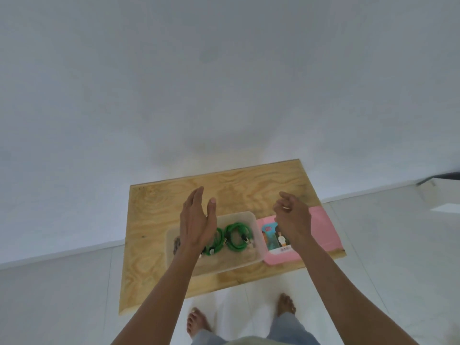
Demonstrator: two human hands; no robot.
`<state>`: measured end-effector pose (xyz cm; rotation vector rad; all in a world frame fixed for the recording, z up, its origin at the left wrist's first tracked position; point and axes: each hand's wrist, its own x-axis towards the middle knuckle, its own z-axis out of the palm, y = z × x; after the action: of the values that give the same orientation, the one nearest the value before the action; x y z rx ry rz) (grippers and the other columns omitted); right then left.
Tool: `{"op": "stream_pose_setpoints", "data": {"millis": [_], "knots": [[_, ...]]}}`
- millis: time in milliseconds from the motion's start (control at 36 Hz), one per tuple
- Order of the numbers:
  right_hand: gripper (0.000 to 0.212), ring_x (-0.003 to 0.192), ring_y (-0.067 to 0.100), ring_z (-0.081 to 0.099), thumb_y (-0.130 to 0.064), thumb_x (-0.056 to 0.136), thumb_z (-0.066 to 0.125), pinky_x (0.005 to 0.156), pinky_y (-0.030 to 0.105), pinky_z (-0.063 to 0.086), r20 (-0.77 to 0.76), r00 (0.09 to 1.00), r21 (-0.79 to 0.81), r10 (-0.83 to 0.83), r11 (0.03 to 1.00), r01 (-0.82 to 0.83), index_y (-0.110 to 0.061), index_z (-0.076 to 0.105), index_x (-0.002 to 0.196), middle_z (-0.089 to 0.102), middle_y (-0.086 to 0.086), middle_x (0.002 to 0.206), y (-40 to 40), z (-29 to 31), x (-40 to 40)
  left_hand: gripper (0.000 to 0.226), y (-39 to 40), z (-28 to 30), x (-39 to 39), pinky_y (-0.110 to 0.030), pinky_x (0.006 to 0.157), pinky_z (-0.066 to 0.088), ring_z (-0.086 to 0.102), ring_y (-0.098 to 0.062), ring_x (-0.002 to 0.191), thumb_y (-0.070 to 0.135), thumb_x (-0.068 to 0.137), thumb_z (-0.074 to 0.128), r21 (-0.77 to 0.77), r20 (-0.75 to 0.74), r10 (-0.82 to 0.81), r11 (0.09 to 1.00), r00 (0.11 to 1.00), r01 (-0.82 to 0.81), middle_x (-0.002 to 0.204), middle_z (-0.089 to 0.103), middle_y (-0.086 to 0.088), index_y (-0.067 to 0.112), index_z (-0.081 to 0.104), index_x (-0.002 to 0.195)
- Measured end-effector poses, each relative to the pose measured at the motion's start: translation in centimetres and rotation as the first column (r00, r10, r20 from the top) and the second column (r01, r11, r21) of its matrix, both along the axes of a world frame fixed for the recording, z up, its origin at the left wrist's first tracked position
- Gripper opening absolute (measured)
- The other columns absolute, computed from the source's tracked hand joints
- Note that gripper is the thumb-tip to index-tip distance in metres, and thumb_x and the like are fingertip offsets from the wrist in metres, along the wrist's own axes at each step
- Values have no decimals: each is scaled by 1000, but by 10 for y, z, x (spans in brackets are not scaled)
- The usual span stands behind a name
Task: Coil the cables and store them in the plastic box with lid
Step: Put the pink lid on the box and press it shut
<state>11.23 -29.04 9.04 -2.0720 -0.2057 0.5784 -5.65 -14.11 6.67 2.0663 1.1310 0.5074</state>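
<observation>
1. Two green cables [230, 236], each wound into a coil, lie side by side inside the plastic box [249, 261]; the left coil is partly hidden behind a hand.
2. The plastic box is clear, open at the top, and stands near the middle of the wooden tabletop [154, 220], closer to its near edge than to its far one.
3. Something dark and small lies at the left end of the box; it is too blurred to tell what it is.
4. The pink lid [321, 229] lies flat on the tabletop, just beside the box on its right, reaching toward the right edge. A printed picture label sits on its near left part.
5. The left hand [196, 220] is raised above the left part of the box, palm turned inward, fingers straight and together, thumb apart; it holds nothing.
6. The right hand [293, 220] is raised above the left part of the lid, fingers loosely curled and slightly apart, clamped on nothing.
7. The tabletop stands against a white wall [224, 83]; bare feet [286, 306] stand on the pale floor at its near edge.
</observation>
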Motion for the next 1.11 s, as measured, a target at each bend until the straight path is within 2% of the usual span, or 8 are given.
{"op": "stream_pose_setpoints", "data": {"millis": [167,306,417,639,778,889,1000,1111], "knots": [[33,89,19,70,-13,93,57,76,33,59,9,1000,36,8,999,-9,-24,64,123,70,-3,105,-40,-2,58,54,-38,10,71,-50,109,40,45,-32,136,39,102,46,29,18,5,1000,1000,-6,150,47,-13,10,43,148],[31,99,19,67,-10,95,56,83,24,46,-2,998,6,57,998,-57,-21,64,122,70,1,114,-82,-13,111,51,-89,7,136,-45,107,41,56,-37,122,35,101,50,15,-34,-27,1000,999,28,146,50,-13,10,45,145],[31,98,19,66,-9,96,55,84,23,44,-20,993,-72,116,990,-117,-16,63,125,70,5,117,-114,-30,141,51,-132,-12,166,-40,107,38,50,-33,130,28,99,56,-52,-101,-28,998,995,23,146,49,-14,9,46,144],[38,109,22,64,-8,94,57,89,19,41,-111,958,-222,263,933,-282,-14,58,131,65,9,124,-141,-78,159,55,-183,-53,170,-47,108,39,43,-34,135,25,96,58,-151,-359,8,986,933,-66,145,49,-15,6,43,145],[45,125,25,55,-12,94,59,104,31,44,-98,943,-307,318,892,-333,-18,53,137,54,8,138,-143,-101,157,63,-186,-78,167,-47,108,39,41,-33,134,31,93,62,-172,-458,2,981,889,-91,144,46,-15,5,39,145],[54,140,26,36,-23,92,63,110,41,43,-35,911,-390,410,834,-390,-21,46,144,36,5,154,-142,-118,158,74,-184,-104,167,-48,119,23,18,-35,148,44,91,64,-121,-554,-2,990,833,-78,158,27,-17,9,34,149],[70,149,29,18,-42,92,61,116,48,33,-36,856,-477,516,744,-469,-27,28,152,15,6,164,-142,-136,161,84,-188,-125,173,-49,123,11,2,-32,154,51,89,64,-107,-615,-14,992,789,-66,165,11,-14,15,25,154],[78,148,30,19,-51,90,60,114,49,33,-8,849,-479,528,743,-467,-28,22,154,10,6,165,-143,-153,166,86,-191,-134,181,-52,122,12,0,-30,154,51,89,65,-88,-571,-3,994,821,-58,167,6,-12,18,22,156]]}}
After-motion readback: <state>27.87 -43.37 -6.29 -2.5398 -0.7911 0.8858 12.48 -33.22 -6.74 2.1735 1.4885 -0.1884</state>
